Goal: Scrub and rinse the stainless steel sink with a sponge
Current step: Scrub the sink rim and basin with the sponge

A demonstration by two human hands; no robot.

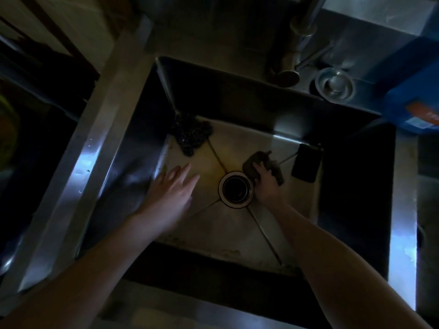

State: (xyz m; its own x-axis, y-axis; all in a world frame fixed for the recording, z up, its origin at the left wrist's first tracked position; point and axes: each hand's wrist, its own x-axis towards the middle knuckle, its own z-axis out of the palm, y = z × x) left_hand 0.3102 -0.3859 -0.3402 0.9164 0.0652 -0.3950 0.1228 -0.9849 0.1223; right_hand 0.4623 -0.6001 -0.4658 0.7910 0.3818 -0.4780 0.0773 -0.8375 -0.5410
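Looks barely begun, with brown stains along the creases of the sink point(228, 233) floor and no water seen running, so most scrubbing and all rinsing probably remain. Grips the sponge point(257, 160) in the curled right hand point(267, 184), just right of the drain point(236, 189), sponge jutting past the fingertips. Spreads the left hand point(173, 188) flat, holding nothing.

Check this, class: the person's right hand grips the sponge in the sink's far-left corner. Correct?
No. The right hand grips the sponge just right of the drain, not in the far-left corner; a dark scourer lies there. The head view shows it.
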